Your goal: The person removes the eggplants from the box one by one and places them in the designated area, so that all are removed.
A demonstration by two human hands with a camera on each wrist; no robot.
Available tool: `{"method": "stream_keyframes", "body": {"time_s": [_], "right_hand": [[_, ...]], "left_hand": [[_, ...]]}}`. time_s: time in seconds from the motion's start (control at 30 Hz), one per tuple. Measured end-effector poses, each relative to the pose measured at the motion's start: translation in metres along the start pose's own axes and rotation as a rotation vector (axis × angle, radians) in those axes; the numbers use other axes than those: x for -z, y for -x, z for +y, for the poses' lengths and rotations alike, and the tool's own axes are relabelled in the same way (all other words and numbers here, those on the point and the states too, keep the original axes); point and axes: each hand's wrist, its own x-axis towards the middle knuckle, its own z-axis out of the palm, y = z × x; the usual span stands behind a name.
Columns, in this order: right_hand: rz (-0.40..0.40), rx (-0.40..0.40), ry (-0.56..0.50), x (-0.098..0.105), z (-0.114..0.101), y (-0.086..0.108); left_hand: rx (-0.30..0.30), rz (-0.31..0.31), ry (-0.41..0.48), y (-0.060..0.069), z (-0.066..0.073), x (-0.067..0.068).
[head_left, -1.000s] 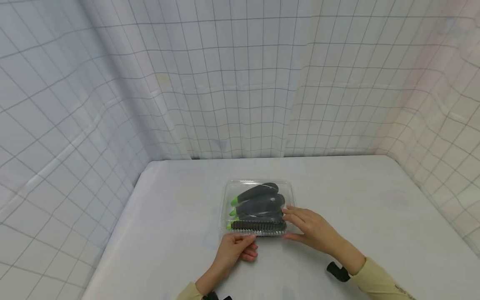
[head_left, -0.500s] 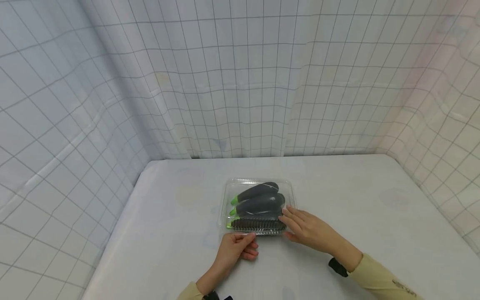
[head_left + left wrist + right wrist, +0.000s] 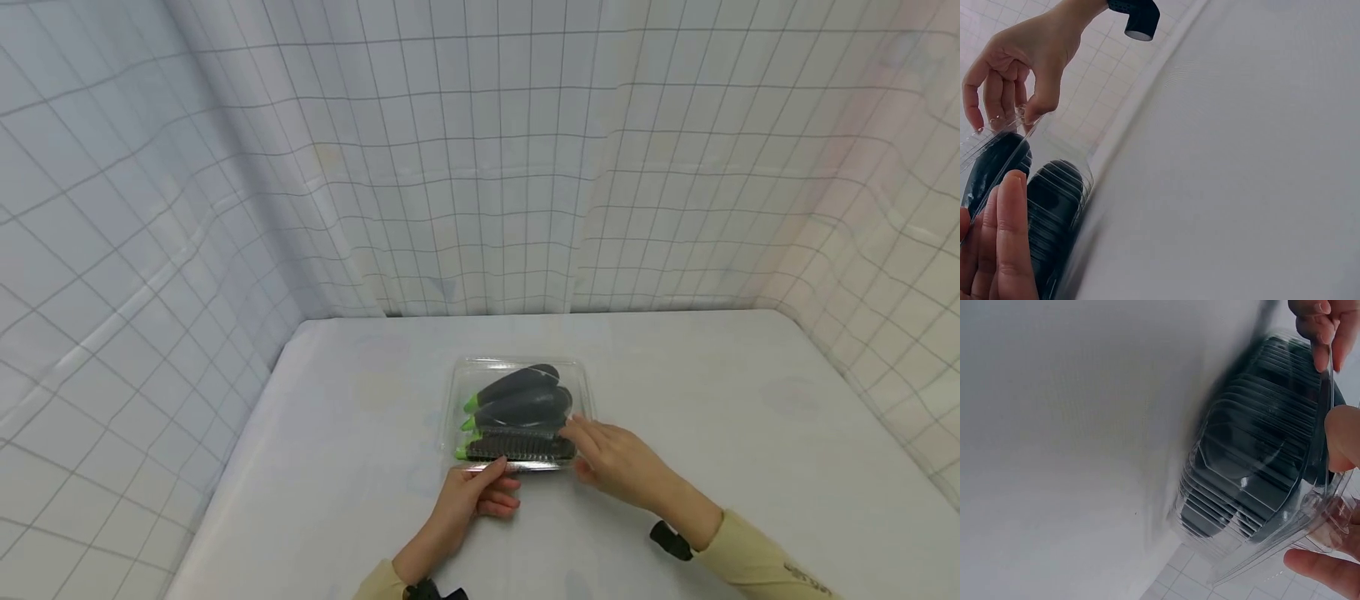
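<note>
A clear plastic box [image 3: 454,400] with a lid holds several dark eggplants [image 3: 525,407] with green stems, near the middle of the table. At its front edge the left hand [image 3: 467,500] pinches the rim between thumb and fingers; in the right wrist view the left hand [image 3: 1329,328] shows the same grip. The right hand [image 3: 618,462] is at the front right corner, its fingers bent over the lid. In the left wrist view, the right hand [image 3: 1029,59] has thumb and fingertips on the lid's edge. Ribbed side walls of the box [image 3: 1241,444] face the right wrist camera.
A white-covered table [image 3: 345,433] lies under the box. Behind it and on both sides hang pale grid-patterned curtains [image 3: 480,167]. Black wrist devices [image 3: 670,540] are on both forearms, by light yellow sleeves [image 3: 757,554].
The right hand's fingers have come in slightly at the front right corner and bent more. The left thumb has risen slightly at the front rim. The box has hardly moved.
</note>
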Motion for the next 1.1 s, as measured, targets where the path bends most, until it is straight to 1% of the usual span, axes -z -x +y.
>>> {"method": "stream_keyframes", "body": {"time_s": [0.1,0.27,0.43,0.53,0.63,0.73,0.87,1.0,1.1], "right_hand": [[0.0,-0.016,0.006,0.0,-0.001,-0.002],[0.027,-0.023,0.033,-0.001,-0.003,-0.004],[0.055,-0.008,0.049,-0.003,-0.003,-0.006],[0.074,0.022,0.059,-0.003,-0.002,-0.007],[0.098,0.058,0.07,0.003,0.002,-0.009],[0.132,0.039,0.022,0.015,0.012,-0.015],[0.151,-0.006,-0.088,0.031,0.028,-0.027],[0.135,-0.033,-0.157,0.036,0.035,-0.032],[0.15,-0.073,-0.197,0.037,0.038,-0.034]], "left_hand": [[0.0,-0.034,0.023,-0.002,-0.001,0.002],[-0.031,-0.073,0.033,-0.003,-0.002,0.004],[-0.053,-0.062,0.049,-0.003,-0.002,0.004],[-0.068,-0.056,0.052,-0.003,-0.002,0.003],[-0.078,-0.059,0.051,-0.003,-0.002,0.003],[-0.089,-0.052,0.046,-0.002,-0.002,0.004],[-0.1,-0.046,0.043,-0.003,-0.002,0.004],[-0.098,-0.048,0.043,-0.002,-0.003,0.003],[-0.093,-0.049,0.044,0.0,-0.004,0.003]]}}
